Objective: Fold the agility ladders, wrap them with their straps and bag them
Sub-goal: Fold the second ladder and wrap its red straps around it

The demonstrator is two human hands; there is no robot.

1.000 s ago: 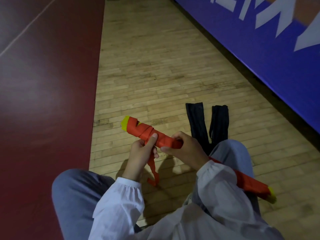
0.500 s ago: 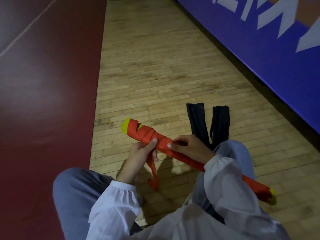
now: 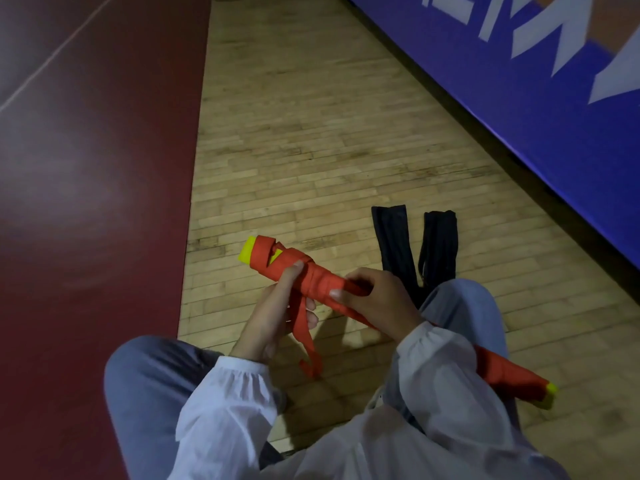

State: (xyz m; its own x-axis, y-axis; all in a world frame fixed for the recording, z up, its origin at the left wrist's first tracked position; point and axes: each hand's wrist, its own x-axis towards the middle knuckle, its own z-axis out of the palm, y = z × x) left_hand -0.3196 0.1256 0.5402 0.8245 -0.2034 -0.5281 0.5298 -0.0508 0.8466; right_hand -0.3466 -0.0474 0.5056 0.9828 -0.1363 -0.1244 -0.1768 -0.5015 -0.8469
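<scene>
ladder bundle: left hand curled round it, thumb on top; right hand grips its middle. Loose strap hangs under left hand. Two black bags on floor beyond right hand.

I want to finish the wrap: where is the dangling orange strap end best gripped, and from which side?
Pinch the strap tail under the ladder bundle, coming from below beside the left hand. It hangs flat and free, and the right hand grips the bundle's middle, so a short hold near the wraps should pull tight.

Cloth strap, matt wood floor
</scene>
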